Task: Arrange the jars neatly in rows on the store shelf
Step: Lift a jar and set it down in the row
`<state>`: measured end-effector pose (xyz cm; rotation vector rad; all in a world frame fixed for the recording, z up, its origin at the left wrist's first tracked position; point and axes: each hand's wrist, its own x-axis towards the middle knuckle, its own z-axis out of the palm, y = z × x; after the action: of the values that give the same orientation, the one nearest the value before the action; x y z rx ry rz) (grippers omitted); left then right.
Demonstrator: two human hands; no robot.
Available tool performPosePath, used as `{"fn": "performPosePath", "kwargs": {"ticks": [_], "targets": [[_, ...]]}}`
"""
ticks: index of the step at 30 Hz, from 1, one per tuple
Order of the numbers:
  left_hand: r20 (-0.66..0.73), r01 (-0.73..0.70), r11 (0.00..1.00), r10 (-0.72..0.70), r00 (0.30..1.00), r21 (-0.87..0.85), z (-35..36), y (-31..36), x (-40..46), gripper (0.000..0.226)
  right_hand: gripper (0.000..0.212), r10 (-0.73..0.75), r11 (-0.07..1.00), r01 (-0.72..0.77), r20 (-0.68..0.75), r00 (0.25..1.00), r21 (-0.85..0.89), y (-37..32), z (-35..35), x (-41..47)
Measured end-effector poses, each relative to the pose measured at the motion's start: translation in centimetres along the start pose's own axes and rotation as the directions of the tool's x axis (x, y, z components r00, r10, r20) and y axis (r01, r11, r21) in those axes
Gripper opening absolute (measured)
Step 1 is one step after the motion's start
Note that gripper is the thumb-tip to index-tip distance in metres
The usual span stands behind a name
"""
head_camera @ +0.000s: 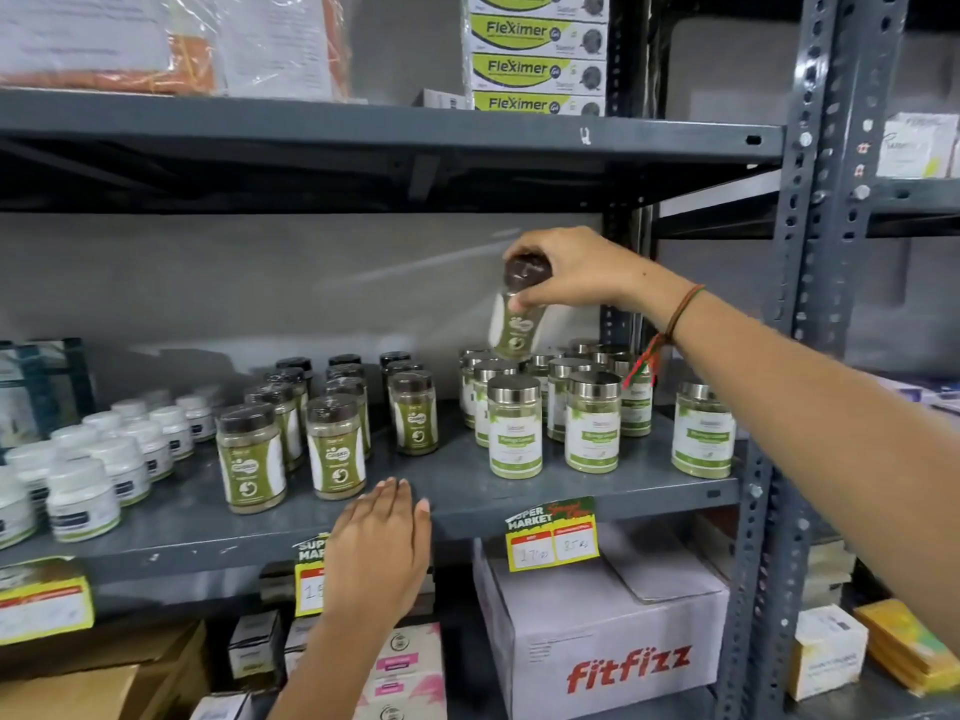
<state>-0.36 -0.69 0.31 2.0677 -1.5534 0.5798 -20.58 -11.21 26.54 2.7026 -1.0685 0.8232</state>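
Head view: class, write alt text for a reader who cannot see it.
A right hand holds a brown-lidded jar above silver-lidded jars on a grey metal shelf. The left hand rests open on the shelf's front edge.

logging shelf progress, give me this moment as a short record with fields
right hand: grip shut on dark-lid jar, held above the silver-lid jars
left hand: open, empty, fingertips on middle shelf front edge
dark-lid rows: three, the right row's front spot unfilled
white tubs: far left
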Motion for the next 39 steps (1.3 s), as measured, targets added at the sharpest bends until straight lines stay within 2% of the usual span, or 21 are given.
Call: {"fn": "performPosePath", "kwargs": {"ticks": [3,5,10,15,30,35,39], "targets": [[0.001,-0.003,1.0,0.003,1.0,0.005,0.1,-0.1,0.1,0.055,0.056,-0.054,0.989,0.045,0.062,0.997,0.144,-2.4,2.5,0.9],[-0.001,-0.006,1.0,0.006,1.0,0.009,0.1,-0.1,0.1,0.055,0.059,-0.086,0.982,0.061,0.137,0.987,0.179,-3.6,4.4,1.6],[-0.008,-0.022,1.0,0.022,1.0,0.007,0.5,-0.3,0.3,0.055,0.06,-0.141,0.981,0.081,0.358,0.923,0.177,-5.3,9.2,2.6],[-0.001,-0.028,0.999,0.028,1.0,0.021,0.8,-0.4,0.4,0.058,0.068,-0.142,0.987,0.091,0.467,0.873,0.13,-5.4,12.1,3.4],[0.009,-0.025,0.998,0.025,1.0,0.056,1.4,-0.6,0.6,0.066,0.07,-0.123,0.989,0.066,0.487,0.865,0.132,-5.8,13.6,3.9],[0.012,-0.027,0.997,0.026,1.0,0.069,1.1,-0.6,0.6,0.064,0.074,-0.1,0.987,0.04,0.407,0.908,0.154,-5.1,12.2,2.2],[0.022,-0.024,0.997,0.022,1.0,0.067,0.8,-0.4,0.4,0.063,0.067,-0.102,0.995,0.092,0.297,0.949,0.046,-3.9,9.9,-0.2]]}}
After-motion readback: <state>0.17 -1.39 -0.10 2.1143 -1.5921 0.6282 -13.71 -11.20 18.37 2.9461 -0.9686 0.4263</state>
